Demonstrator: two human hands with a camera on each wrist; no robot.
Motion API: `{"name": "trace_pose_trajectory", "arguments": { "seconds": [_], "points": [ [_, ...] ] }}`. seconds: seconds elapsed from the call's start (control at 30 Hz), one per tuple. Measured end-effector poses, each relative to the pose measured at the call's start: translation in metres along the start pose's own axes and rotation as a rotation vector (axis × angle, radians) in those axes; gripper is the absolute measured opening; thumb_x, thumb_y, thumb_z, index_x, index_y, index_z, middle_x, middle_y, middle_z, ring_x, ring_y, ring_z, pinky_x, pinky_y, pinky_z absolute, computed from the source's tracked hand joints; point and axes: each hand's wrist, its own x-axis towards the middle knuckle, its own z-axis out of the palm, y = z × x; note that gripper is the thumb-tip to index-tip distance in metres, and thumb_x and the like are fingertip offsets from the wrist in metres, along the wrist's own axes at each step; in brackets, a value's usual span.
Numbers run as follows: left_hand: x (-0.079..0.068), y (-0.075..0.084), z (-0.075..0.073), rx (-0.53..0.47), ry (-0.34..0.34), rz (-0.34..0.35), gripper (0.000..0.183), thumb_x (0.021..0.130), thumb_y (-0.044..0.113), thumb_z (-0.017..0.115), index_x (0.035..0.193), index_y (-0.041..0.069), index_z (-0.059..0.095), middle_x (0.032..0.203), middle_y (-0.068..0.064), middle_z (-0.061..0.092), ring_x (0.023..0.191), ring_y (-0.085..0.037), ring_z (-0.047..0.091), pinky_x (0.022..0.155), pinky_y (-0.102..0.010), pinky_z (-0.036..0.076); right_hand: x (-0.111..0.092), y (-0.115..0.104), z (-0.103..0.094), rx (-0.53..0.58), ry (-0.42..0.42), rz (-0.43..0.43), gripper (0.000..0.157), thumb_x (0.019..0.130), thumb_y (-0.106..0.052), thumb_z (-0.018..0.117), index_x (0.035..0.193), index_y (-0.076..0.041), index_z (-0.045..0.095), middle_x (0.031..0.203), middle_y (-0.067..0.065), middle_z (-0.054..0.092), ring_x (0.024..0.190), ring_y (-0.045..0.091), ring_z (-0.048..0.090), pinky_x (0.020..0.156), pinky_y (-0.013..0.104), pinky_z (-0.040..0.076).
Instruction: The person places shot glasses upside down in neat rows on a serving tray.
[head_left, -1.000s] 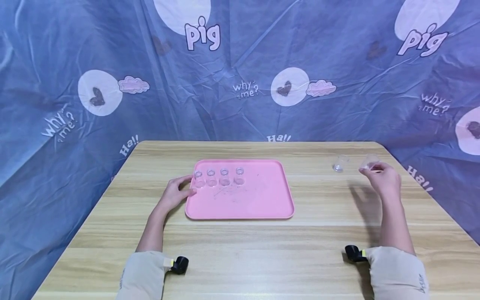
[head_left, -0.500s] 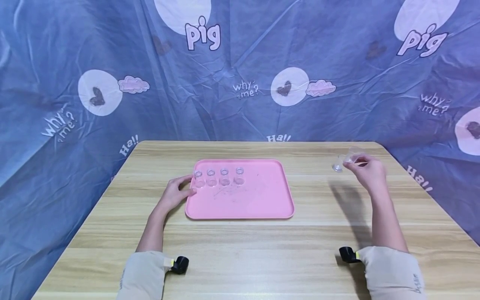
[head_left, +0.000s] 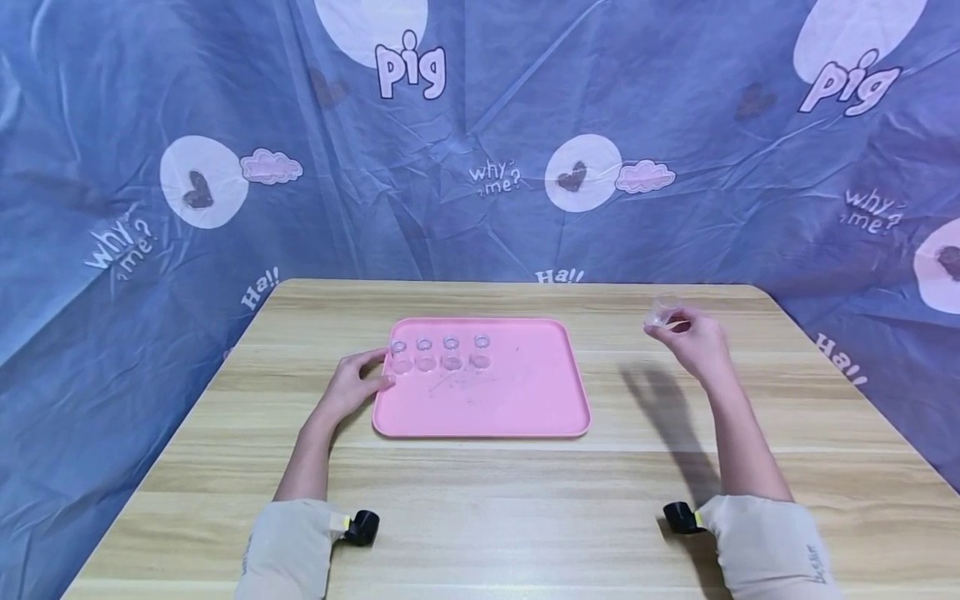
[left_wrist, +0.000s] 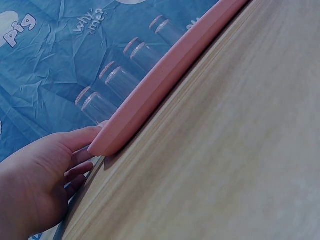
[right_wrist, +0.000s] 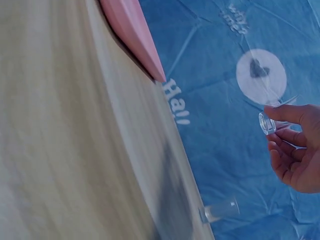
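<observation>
In the head view my right hand pinches a small clear shot glass above the table at the right. Its thick base points left in the right wrist view, with thumb and fingertips around it. My left hand grips the left rim of the pink tray, its thumb over the edge in the left wrist view. Several clear shot glasses stand mouth down in a row across the tray's left half. Another shot glass stands upright near the table edge in the right wrist view.
The wooden table reaches back to a blue printed cloth. The tray lies left of the table's middle, its right half bare pink surface. A black wrist camera sticks out from each sleeve.
My right hand has moved left with the shot glass, from the far right towards the tray, passing the standing glass. My left hand has stayed at the tray rim.
</observation>
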Motion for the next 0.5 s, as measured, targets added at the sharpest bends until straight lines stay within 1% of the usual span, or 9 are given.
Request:
{"name": "trace_pose_trajectory", "arguments": {
  "seconds": [0.17, 0.27, 0.37, 0.5],
  "points": [
    [0.001, -0.001, 0.000, -0.003, 0.001, -0.003, 0.055, 0.078, 0.008, 0.069, 0.128, -0.005, 0.049, 0.125, -0.023, 0.051, 0.123, -0.038, 0.036, 0.106, -0.046, 0.022, -0.001, -0.007, 0.014, 0.026, -0.015, -0.052, 0.028, 0.080, -0.015, 0.069, 0.097, 0.006, 0.060, 0.089, 0.019, 0.061, 0.078, 0.023, 0.056, 0.056, 0.017, 0.044],
    [0.001, -0.002, 0.000, 0.008, 0.004, -0.002, 0.055, 0.078, 0.008, 0.069, 0.128, -0.005, 0.049, 0.125, -0.024, 0.051, 0.122, -0.039, 0.036, 0.105, -0.047, 0.022, -0.001, -0.011, 0.024, 0.025, -0.028, -0.084, 0.028, 0.079, -0.012, 0.070, 0.098, 0.007, 0.061, 0.089, 0.020, 0.061, 0.080, 0.029, 0.058, 0.058, 0.021, 0.045],
    [0.001, -0.002, 0.000, 0.013, 0.004, -0.002, 0.055, 0.078, 0.008, 0.069, 0.128, -0.005, 0.048, 0.125, -0.023, 0.051, 0.122, -0.039, 0.036, 0.105, -0.048, 0.021, -0.001, -0.015, 0.032, 0.027, -0.051, -0.094, 0.030, 0.078, -0.011, 0.070, 0.099, 0.008, 0.060, 0.090, 0.021, 0.062, 0.081, 0.031, 0.059, 0.059, 0.025, 0.046],
    [0.001, -0.002, 0.000, -0.010, 0.005, -0.005, 0.055, 0.078, 0.006, 0.069, 0.127, -0.005, 0.049, 0.124, -0.024, 0.052, 0.122, -0.038, 0.038, 0.105, -0.045, 0.024, -0.003, -0.020, 0.043, 0.039, -0.075, -0.110, 0.029, 0.077, -0.009, 0.070, 0.098, 0.008, 0.061, 0.091, 0.022, 0.062, 0.081, 0.032, 0.059, 0.061, 0.029, 0.047]
  ]
}}
